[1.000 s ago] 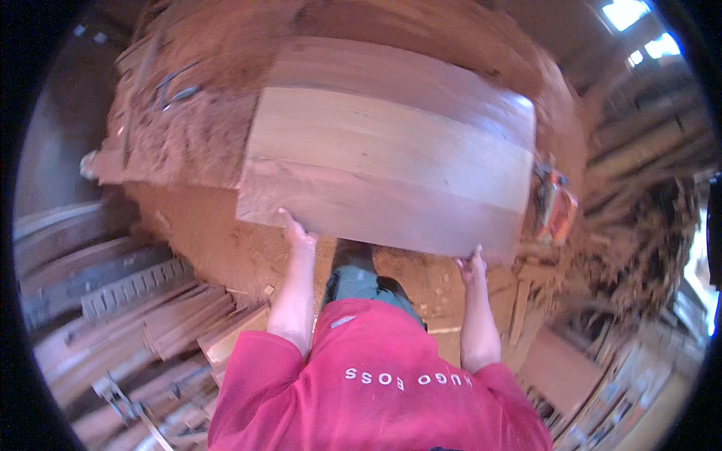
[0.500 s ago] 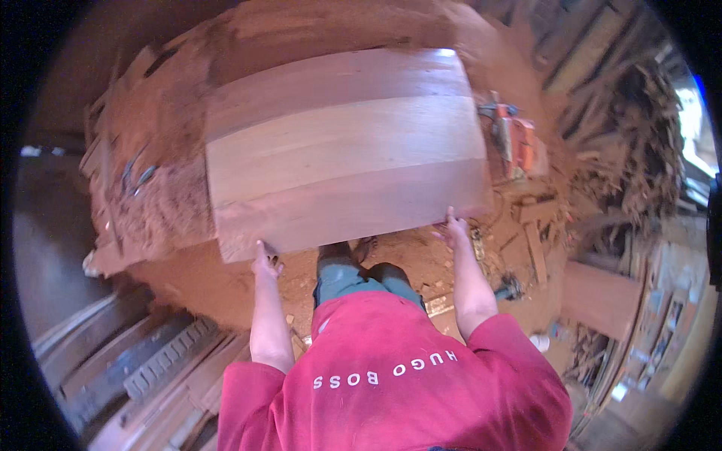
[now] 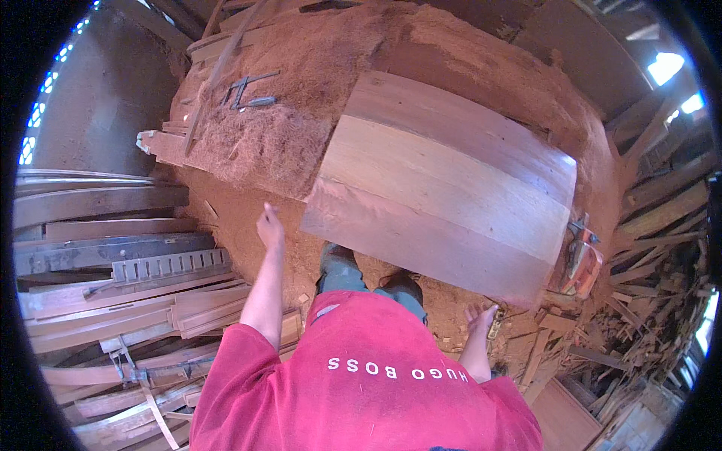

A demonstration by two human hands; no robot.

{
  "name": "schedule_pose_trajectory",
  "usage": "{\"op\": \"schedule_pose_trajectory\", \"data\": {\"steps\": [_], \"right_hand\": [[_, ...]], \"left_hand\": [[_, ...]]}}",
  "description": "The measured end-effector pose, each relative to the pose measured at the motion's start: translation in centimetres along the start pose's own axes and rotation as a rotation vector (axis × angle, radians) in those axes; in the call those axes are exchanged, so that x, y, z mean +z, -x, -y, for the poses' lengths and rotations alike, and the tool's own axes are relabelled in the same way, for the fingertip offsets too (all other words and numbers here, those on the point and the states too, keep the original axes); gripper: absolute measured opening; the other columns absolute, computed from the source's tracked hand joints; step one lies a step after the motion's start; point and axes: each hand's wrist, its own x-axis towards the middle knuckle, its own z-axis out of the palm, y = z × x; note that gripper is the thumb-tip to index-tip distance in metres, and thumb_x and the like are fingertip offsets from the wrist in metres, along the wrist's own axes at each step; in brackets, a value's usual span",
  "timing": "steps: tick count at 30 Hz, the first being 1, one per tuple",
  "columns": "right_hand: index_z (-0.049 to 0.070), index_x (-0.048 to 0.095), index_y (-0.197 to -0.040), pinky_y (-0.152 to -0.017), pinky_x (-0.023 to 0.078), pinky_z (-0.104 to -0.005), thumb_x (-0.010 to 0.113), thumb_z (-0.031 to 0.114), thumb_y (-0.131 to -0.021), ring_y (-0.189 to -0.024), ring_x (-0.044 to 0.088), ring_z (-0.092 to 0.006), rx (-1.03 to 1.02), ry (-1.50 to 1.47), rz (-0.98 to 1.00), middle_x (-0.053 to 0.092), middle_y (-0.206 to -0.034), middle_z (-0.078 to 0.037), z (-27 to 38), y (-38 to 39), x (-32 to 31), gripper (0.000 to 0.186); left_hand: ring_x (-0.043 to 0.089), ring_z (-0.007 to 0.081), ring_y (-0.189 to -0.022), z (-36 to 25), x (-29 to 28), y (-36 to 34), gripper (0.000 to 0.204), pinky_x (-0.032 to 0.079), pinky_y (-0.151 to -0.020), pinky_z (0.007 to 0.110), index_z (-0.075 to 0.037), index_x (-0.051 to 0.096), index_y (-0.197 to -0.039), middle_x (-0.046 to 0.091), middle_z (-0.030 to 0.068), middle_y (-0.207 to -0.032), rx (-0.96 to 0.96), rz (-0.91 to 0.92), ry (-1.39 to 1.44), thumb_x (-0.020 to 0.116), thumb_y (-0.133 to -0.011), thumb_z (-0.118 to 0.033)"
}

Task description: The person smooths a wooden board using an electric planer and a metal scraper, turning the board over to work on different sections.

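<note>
A wide wooden panel [image 3: 444,180] lies in front of me, made of reddish boards with a paler one along its middle. My left hand [image 3: 270,228] is in the air left of the panel's near left corner, apart from it; its fingers are loosely bent and nothing shows in them. Just below the panel's near edge, towards its right corner, is my right hand [image 3: 479,319], fingers apart and nothing held. Whether its fingertips touch the edge, I cannot tell.
Reddish sawdust [image 3: 278,150] covers the surface around the panel. A metal clamp [image 3: 241,92] rests on it at the left. Right of the panel sits an orange-red power tool [image 3: 584,269]. Stacked boards [image 3: 113,259] fill the left side; scrap wood [image 3: 662,293] is heaped at the right.
My view has turned left, so the panel appears further right and tilted. My left hand has come away from the panel's near left corner. My right hand remains near the near edge.
</note>
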Motion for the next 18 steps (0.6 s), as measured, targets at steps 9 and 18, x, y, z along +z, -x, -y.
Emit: {"op": "schedule_pose_trajectory", "data": {"steps": [9, 18], "right_hand": [[-0.002, 0.059, -0.105, -0.044, 0.058, -0.0393, 0.064, 0.028, -0.095, -0.058, 0.064, -0.0224, -0.305, 1.144, 0.225, 0.064, -0.077, -0.013, -13.9, 13.0, 2.4, 0.032], [0.0, 0.059, -0.111, -0.048, 0.059, -0.0393, 0.06, 0.026, -0.097, -0.067, 0.07, -0.0264, -0.083, 0.955, 0.137, 0.068, -0.085, -0.017, -17.9, 25.3, 12.2, 0.03]], "left_hand": [[0.058, 0.0344, -0.112, -7.0, 3.6, -37.7, 0.024, 0.045, -0.095, 0.045, -0.007, 0.066, -0.111, 0.065, 0.0154, -0.114, 0.468, 0.084, -0.371, 0.056, -0.094, -0.022], [0.052, 0.0288, -0.122, -12.6, 13.3, -53.3, 0.043, 0.041, -0.1, 0.05, -0.012, 0.054, -0.128, 0.059, 0.0079, -0.128, 0.941, 0.349, -0.803, 0.058, -0.085, -0.013]]}}
